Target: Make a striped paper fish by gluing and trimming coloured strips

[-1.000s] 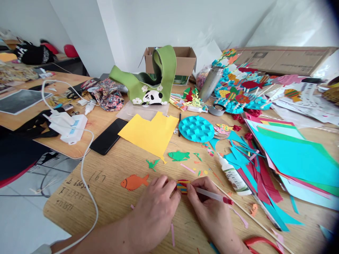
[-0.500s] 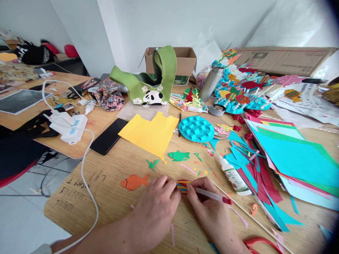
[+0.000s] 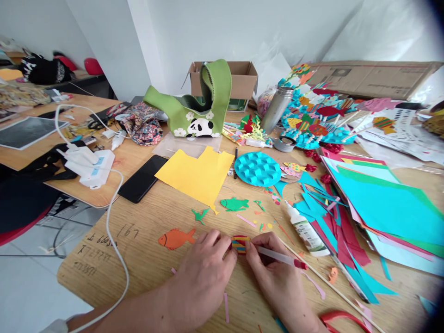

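Observation:
Between my hands on the wooden table lies a small red paper cutout (image 3: 239,245) with yellow and blue stripes; its ends are hidden by my fingers. My left hand (image 3: 208,275) has bent fingers pinching and pressing the cutout's left side. A slim translucent pen with a red end (image 3: 279,255) is gripped in my right hand (image 3: 275,277), whose fingertips meet the cutout's right side. The pen's tip is covered. An orange paper fish (image 3: 176,238) lies left of my left hand. Farther back is a green paper fish (image 3: 235,204) among small scraps.
A white glue bottle (image 3: 308,231) and a thin wooden stick (image 3: 322,276) lie to the right. Red scissor handles (image 3: 343,319) show at the front edge. Yellow paper (image 3: 196,175), a black phone (image 3: 143,179) and a blue textured disc (image 3: 257,169) lie behind. A white cable (image 3: 113,240) crosses the left side.
My right hand and the pen's red end have shifted very slightly to the right. My left hand and the striped cutout stay in place.

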`<action>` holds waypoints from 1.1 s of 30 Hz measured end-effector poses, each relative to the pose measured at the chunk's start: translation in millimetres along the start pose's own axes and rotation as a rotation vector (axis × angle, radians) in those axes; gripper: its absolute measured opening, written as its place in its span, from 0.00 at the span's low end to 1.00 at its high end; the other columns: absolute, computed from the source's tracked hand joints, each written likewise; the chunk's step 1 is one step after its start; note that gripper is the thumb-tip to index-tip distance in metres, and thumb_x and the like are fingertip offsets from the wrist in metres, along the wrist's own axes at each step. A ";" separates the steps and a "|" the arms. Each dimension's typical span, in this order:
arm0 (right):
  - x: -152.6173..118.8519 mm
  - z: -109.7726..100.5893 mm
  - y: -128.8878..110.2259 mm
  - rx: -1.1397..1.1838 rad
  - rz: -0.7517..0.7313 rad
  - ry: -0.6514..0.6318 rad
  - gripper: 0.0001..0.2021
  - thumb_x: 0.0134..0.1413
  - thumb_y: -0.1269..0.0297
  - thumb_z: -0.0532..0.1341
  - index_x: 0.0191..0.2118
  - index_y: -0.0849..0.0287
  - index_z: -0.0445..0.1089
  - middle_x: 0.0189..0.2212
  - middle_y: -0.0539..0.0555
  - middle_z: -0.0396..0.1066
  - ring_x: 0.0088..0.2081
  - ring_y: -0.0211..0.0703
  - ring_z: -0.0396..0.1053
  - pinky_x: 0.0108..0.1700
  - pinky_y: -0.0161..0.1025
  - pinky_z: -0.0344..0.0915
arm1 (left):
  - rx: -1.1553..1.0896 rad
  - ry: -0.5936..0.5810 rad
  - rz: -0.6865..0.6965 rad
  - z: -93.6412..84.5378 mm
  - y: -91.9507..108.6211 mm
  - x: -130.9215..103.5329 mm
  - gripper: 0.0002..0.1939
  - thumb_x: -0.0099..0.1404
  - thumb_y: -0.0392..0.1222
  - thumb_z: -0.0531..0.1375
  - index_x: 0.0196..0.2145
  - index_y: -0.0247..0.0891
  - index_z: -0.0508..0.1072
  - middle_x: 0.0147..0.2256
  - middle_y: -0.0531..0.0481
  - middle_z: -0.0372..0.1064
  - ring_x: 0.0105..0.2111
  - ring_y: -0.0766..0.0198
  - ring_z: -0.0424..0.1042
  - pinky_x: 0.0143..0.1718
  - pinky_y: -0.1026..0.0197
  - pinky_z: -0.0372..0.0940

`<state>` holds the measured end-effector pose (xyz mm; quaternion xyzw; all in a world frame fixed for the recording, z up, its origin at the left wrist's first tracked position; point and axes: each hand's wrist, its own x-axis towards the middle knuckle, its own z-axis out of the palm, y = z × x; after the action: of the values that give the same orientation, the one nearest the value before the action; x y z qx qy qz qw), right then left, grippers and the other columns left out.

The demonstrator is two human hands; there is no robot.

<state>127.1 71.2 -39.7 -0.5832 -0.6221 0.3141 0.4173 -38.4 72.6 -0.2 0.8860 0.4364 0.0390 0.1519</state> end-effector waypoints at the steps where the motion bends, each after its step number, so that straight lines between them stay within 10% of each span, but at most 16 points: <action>1: 0.0 0.1 0.0 0.004 0.000 -0.001 0.09 0.58 0.60 0.58 0.28 0.56 0.62 0.20 0.47 0.65 0.20 0.35 0.62 0.21 0.31 0.59 | 0.001 -0.003 -0.001 0.0 0.2 0.1 0.14 0.65 0.32 0.49 0.45 0.36 0.70 0.44 0.44 0.65 0.46 0.54 0.61 0.47 0.51 0.63; 33: -0.8 0.7 3.9 -0.022 -0.007 -0.045 0.09 0.59 0.59 0.58 0.30 0.55 0.64 0.22 0.48 0.67 0.22 0.37 0.65 0.23 0.32 0.61 | 0.016 -0.010 0.002 0.9 0.3 -0.3 0.14 0.67 0.33 0.47 0.45 0.35 0.70 0.45 0.44 0.65 0.46 0.53 0.61 0.47 0.49 0.64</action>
<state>128.3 71.0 -43.5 -0.5784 -0.6367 0.3187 0.3981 -38.2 72.0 -1.0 0.8877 0.4352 0.0310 0.1469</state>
